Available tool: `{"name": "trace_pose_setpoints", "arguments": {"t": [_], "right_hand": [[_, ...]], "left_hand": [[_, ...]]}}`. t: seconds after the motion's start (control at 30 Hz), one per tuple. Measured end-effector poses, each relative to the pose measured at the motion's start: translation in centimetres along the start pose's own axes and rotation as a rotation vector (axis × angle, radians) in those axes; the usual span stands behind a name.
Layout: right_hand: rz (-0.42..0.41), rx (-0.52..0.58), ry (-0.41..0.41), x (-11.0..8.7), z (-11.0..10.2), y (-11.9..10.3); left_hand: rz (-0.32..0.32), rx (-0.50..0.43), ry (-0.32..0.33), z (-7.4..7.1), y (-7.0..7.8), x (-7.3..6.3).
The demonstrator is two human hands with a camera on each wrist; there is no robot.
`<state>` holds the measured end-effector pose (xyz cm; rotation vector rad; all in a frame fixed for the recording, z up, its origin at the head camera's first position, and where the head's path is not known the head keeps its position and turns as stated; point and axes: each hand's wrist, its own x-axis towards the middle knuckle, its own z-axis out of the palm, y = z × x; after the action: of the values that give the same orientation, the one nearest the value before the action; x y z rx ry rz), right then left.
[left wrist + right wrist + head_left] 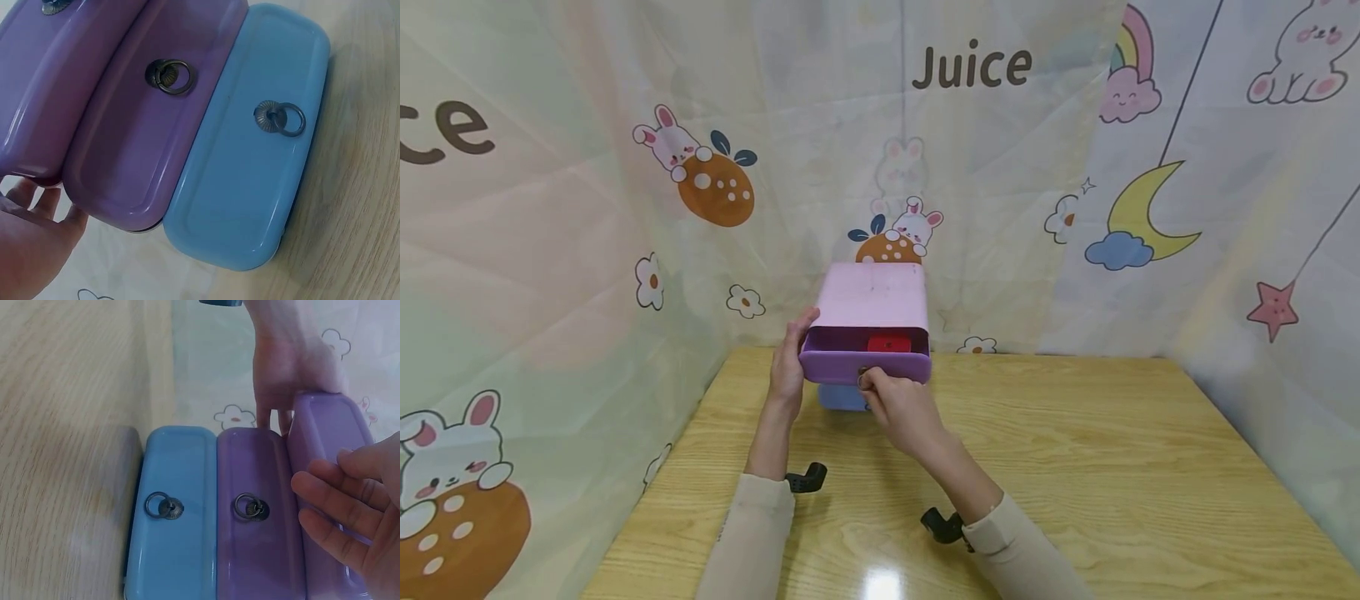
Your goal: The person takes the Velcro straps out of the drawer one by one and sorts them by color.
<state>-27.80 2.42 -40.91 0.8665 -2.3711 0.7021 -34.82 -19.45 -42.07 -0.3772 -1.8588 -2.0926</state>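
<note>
A small cabinet with a pink top (874, 293) holds stacked drawers. Its top purple drawer (827, 367) is pulled partway out, with a red object (889, 344) inside. Below it, the middle purple drawer (134, 137) and the blue drawer (250, 137) are closed, each with a metal ring pull. My left hand (787, 367) rests against the cabinet's left side, fingers extended along it. At the front of the top drawer, my right hand (904, 407) pinches its ring pull (862, 380) between thumb and bent index finger. In the right wrist view those fingers hide the ring.
The cabinet stands near the back of a wooden table (1075, 450). Behind it and at both sides hang printed cloth walls (1000, 208). Black wrist-camera mounts (808, 478) stick out from both forearms over the table.
</note>
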Motion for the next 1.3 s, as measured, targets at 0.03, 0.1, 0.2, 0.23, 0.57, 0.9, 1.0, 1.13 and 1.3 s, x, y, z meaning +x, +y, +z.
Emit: {"name": "trace_pose_setpoints", "arguments": {"t": [0.03,0.1,0.2,0.23,0.57,0.9,1.0,1.13,1.3], "right_hand": [[0.003,0.002,-0.001,-0.1,0.0,0.0],[0.008,0.008,-0.006,-0.1,0.0,0.0],[0.005,0.007,-0.008,-0.3,0.1,0.0],[-0.001,0.004,-0.006,-0.3,0.1,0.0],[-0.024,-0.002,-0.034,-0.6,-0.4,-0.4],[-0.042,-0.036,-0.062,-0.7,-1.1,-0.8],[-0.048,-0.044,-0.074,-0.7,-1.3,-1.0],[-0.056,-0.035,-0.082,-0.6,-1.5,-1.0],[-0.062,0.039,-0.111,-0.2,-2.0,-1.0]], "left_hand": [[-0.002,-0.001,-0.001,0.0,0.0,0.0],[-0.01,-0.009,-0.009,-0.1,0.0,0.0],[-0.033,-0.039,-0.038,-0.3,0.1,0.0],[-0.04,-0.054,-0.049,-0.4,0.1,0.0],[-0.051,-0.125,-0.101,-0.6,0.2,0.1],[-0.054,-0.165,-0.096,-0.6,0.1,0.1],[-0.05,-0.165,-0.095,-0.7,0.0,0.1],[-0.041,-0.163,-0.098,-0.8,-0.1,0.1],[-0.04,-0.168,-0.106,-0.7,0.0,0.1]]}}
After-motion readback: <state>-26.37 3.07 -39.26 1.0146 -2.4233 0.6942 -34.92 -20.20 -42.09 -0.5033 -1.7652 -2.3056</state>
